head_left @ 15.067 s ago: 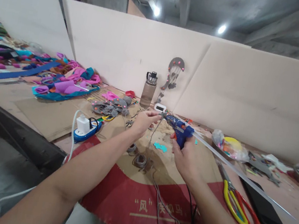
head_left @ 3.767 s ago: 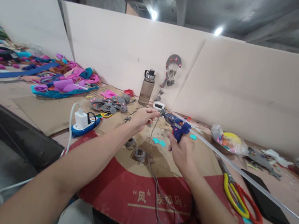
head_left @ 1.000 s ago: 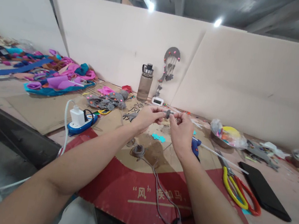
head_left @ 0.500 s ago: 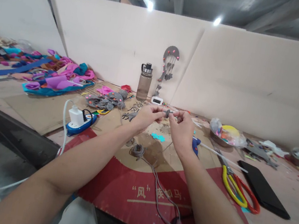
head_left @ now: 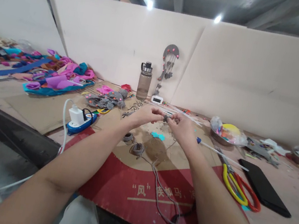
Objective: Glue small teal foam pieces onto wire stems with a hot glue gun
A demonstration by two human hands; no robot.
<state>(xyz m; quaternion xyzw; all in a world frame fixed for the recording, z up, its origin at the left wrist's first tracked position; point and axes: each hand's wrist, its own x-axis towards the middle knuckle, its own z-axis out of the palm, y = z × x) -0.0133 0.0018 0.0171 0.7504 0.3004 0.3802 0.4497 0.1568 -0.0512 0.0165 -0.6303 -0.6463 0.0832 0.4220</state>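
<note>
My left hand (head_left: 146,116) and my right hand (head_left: 182,128) meet over the middle of the cardboard, both with fingers pinched. Between their fingertips is a small grey felt piece (head_left: 166,118), its outline partly covered by the fingers. Just below lies a turquoise felt cutout (head_left: 158,136). A wound bundle of grey cord (head_left: 138,148) rests nearer to me, its loose strand (head_left: 158,180) trailing toward the front edge. Beside the bundle is a smaller cord coil (head_left: 128,137). My right wrist mostly hides a blue tool, from which a long translucent stick (head_left: 224,156) projects.
Scissors (head_left: 236,185) with yellow and red handles and a black phone (head_left: 264,188) lie on the right. Behind stand a bottle (head_left: 144,82) and a small digital clock (head_left: 157,99). Grey felt pieces (head_left: 105,99) and a blue power strip (head_left: 81,125) are on the left.
The felt piece has turned and dropped slightly between my fingertips. My right hand has tilted lower, and my left has shifted slightly, uncovering more of the smaller cord coil.
</note>
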